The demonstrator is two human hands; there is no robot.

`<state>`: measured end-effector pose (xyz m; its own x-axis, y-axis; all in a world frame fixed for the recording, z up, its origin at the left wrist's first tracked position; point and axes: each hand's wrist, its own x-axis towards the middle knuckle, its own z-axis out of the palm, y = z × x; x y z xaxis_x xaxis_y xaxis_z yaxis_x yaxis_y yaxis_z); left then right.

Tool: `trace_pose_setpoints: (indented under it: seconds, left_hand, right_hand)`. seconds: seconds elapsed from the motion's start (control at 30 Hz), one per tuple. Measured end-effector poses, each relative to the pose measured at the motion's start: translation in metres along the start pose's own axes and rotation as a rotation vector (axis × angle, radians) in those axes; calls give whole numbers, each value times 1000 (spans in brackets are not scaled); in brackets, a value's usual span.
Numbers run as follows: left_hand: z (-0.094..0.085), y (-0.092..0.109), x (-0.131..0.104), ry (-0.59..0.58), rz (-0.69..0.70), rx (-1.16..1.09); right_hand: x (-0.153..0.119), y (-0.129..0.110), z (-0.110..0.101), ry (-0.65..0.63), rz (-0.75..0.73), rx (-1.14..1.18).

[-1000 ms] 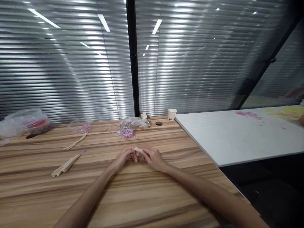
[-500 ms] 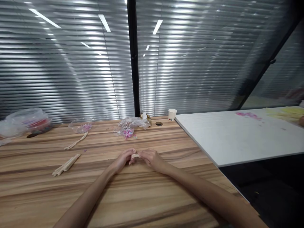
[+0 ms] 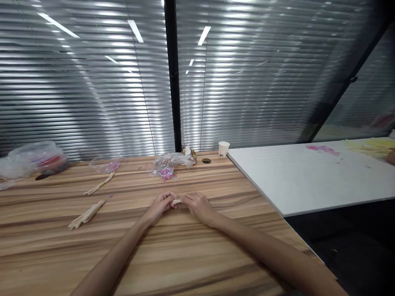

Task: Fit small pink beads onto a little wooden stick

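Between my two hands is a small cream-coloured strip (image 3: 177,202), mostly hidden by fingers; its kind does not show clearly. My left hand (image 3: 163,203) pinches its left end with the fingers curled in. At the other end, the bent fingertips of my right hand (image 3: 197,205) are closed on it. Both hands are close together just above the wooden table (image 3: 173,255). To the left lie a bundle of similar cream strips (image 3: 86,214) and a thinner, twisted-looking cream length (image 3: 100,183).
Toward the back are a clear bag with pink and purple bits (image 3: 166,172), a clear dish (image 3: 100,165), a paper cup (image 3: 224,149) and a plastic tub (image 3: 43,158). On the right, a white table (image 3: 327,181) bears yellow strips (image 3: 370,146); another person's hand (image 3: 391,157) shows there.
My fingers have shifted slightly around the cream strip, and the left fingers are curled more closely. The things on the table stay where they were.
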<state>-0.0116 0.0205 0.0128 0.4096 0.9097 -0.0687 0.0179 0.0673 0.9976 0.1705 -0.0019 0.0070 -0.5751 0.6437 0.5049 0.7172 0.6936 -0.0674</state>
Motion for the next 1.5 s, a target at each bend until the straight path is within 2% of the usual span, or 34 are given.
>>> trace_pose_setpoints:
  seconds: [0.07,0.3,0.6,0.73,0.93,1.1,1.5]
  left_hand:
    - [1,-2,1,13,38,32]
    - [1,-3,0,78,165,365]
    - [5,-3,-6,223,461,950]
    - [5,-5,-8,233,520,1122]
    - [5,-9,-9,153,670,1204]
    - [4,-10,-10,113,778,1158]
    - [4,-11,-10,96,809,1129]
  right_hand:
    - [0,-1,0,-24,26,-11]
    - [0,-2,2,-79,82,-51]
    - [-1,-4,2,-123,113,-48]
    - [-1,-5,2,-130,111,-31]
    - [0,-6,1,-167,165,-50]
    - [0,-6,-2,-161,247,4]
    - [0,-2,0,-104,285,61]
